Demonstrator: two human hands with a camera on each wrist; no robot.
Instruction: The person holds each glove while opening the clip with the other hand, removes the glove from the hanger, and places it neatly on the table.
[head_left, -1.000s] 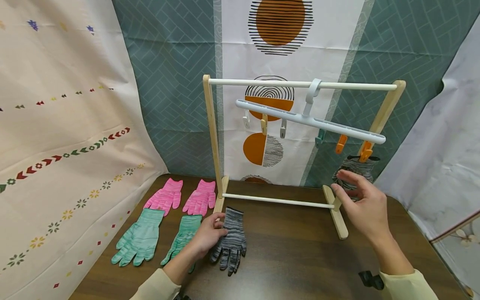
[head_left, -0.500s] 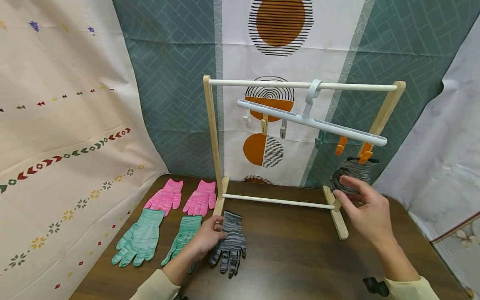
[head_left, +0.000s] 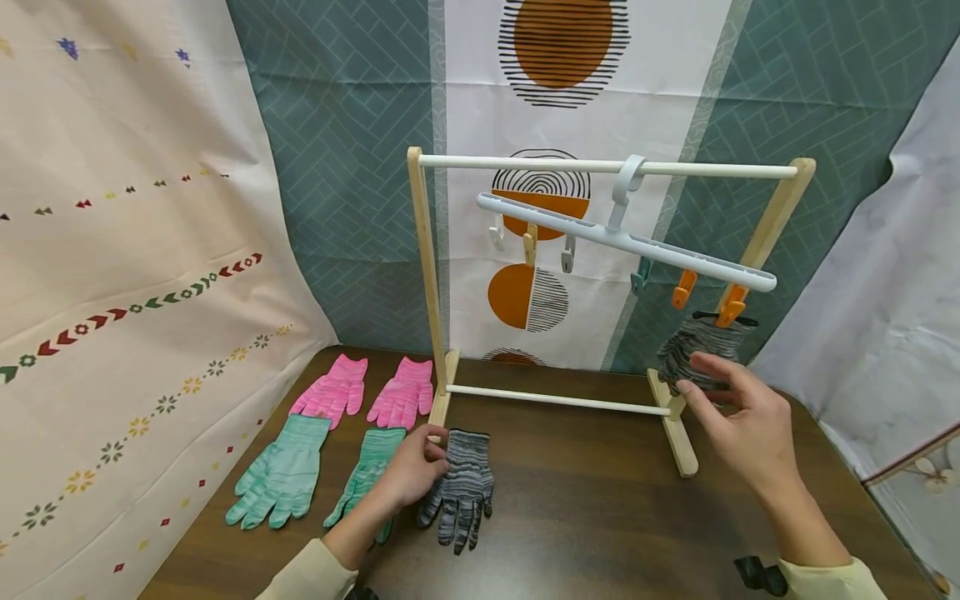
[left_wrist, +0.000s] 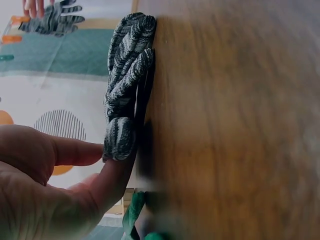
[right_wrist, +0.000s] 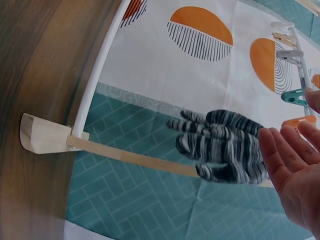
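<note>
My left hand (head_left: pixel 411 468) pinches the near-side edge of a grey and black striped knit glove (head_left: pixel 467 483) lying on the table. In the left wrist view, thumb and finger close on the glove's side (left_wrist: pixel 120 140), just above the wood. On the right, a matching grey glove (head_left: pixel 686 343) hangs by its cuff from an orange clip (head_left: pixel 730 314). My right hand (head_left: pixel 750 429) hovers in front of that glove, fingers loosely extended. Seen from the right wrist, the palm (right_wrist: pixel 300 185) faces up with nothing in it, beside the hanging glove's cuff end (right_wrist: pixel 250 155).
A pale hanger (head_left: pixel 570 223) tilts on the wooden rack's top bar (head_left: pixel 510 164), with several unused clips, such as a teal one (head_left: pixel 640 277). At left lie two pink gloves (head_left: pixel 402 393) and two green gloves (head_left: pixel 281 473). Fabric backdrops stand behind and beside the table.
My right hand has drawn slightly right and down from the hanging glove. The grey glove on the table has shifted slightly downward at its cuff, with my left hand still at its edge.
</note>
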